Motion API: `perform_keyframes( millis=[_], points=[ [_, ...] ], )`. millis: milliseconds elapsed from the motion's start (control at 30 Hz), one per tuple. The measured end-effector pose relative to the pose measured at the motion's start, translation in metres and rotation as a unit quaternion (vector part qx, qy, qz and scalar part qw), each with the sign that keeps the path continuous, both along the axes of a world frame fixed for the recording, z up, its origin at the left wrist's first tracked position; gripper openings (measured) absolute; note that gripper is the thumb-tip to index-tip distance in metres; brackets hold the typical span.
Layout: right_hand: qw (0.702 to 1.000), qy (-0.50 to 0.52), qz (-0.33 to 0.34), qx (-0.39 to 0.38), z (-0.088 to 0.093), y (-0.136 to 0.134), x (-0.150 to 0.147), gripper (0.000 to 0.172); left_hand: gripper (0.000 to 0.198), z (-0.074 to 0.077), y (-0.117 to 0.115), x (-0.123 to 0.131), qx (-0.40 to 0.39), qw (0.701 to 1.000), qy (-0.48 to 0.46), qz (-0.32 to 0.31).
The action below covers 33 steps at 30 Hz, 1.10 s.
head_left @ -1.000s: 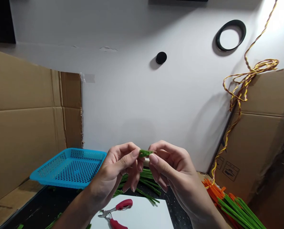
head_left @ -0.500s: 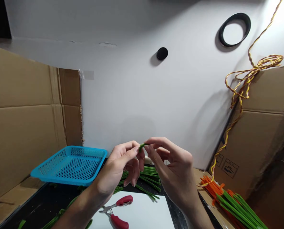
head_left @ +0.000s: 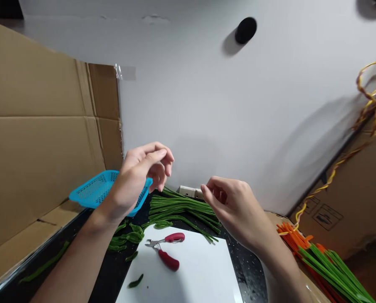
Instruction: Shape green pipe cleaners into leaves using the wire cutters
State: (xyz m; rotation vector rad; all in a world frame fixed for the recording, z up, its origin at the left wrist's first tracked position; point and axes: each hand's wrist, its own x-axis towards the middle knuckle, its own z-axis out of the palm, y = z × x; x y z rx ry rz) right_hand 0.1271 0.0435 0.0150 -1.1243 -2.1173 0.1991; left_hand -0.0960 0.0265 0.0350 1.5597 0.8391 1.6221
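Left hand (head_left: 140, 168) parted from right hand (head_left: 233, 202), higher, both loosely curled

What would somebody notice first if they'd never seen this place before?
Probably the bare left hand and right hand, held up apart near the middle. Next might come the red-handled nippers lying on the white sheet below them, then the blue basket partly behind the left hand. The orange strips and green strips at the lower right stand out too.
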Motion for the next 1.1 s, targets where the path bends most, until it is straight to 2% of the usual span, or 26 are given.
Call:
perform_keyframes(
  millis=[67, 167, 233, 300, 400, 500, 633, 733, 833, 933, 1000, 1100],
  points=[
    [0.999, -0.021, 0.024, -0.024, -0.004, 0.004, -0.004, 0.04, 0.021, 0.002, 0.0, -0.008, 0.015, 1.0, -0.011, 0.019],
    [0.986, 0.009, 0.128, -0.107, -0.009, 0.003, -0.014, 0.021, 0.018, 0.005, -0.001, -0.018, 0.034, 0.998, -0.015, 0.044],
    [0.964, 0.033, 0.197, -0.173, -0.01, 0.001, -0.018, 0.038, 0.017, 0.007, -0.002, -0.022, 0.045, 0.997, -0.015, 0.061],
    [0.954, 0.023, 0.225, -0.198, -0.011, -0.001, -0.018, 0.048, 0.017, 0.008, -0.003, -0.026, 0.056, 0.996, -0.021, 0.068],
    [0.958, -0.052, 0.211, -0.189, -0.013, 0.002, -0.011, 0.046, 0.018, 0.008, -0.003, -0.029, 0.075, 0.995, -0.033, 0.056],
    [0.942, -0.14, 0.185, -0.243, -0.017, 0.011, 0.0, 0.05, 0.019, 0.008, -0.003, -0.031, 0.081, 0.995, -0.022, 0.049],
    [0.935, -0.186, 0.125, -0.276, -0.026, 0.029, 0.009, 0.05, 0.02, 0.007, -0.003, -0.029, 0.068, 0.996, 0.004, 0.053],
    [0.936, -0.205, 0.091, -0.271, -0.041, 0.048, 0.01, 0.034, 0.019, 0.007, -0.003, -0.027, 0.062, 0.996, 0.008, 0.071],
    [0.923, -0.226, 0.092, -0.298, -0.066, 0.069, 0.009, 0.022, 0.018, 0.008, -0.003, -0.026, 0.057, 0.996, 0.009, 0.075],
    [0.906, -0.23, 0.101, -0.341, -0.095, 0.09, 0.006, 0.025, 0.018, 0.008, -0.003, -0.025, 0.053, 0.996, 0.012, 0.071],
    [0.9, -0.21, 0.146, -0.353, -0.113, 0.102, 0.004, 0.03, 0.018, 0.007, -0.003, -0.023, 0.057, 0.995, 0.005, 0.084],
    [0.909, -0.189, 0.146, -0.343, -0.133, 0.113, 0.001, 0.032, 0.017, 0.006, -0.002, -0.022, 0.073, 0.991, -0.007, 0.113]
  ],
)
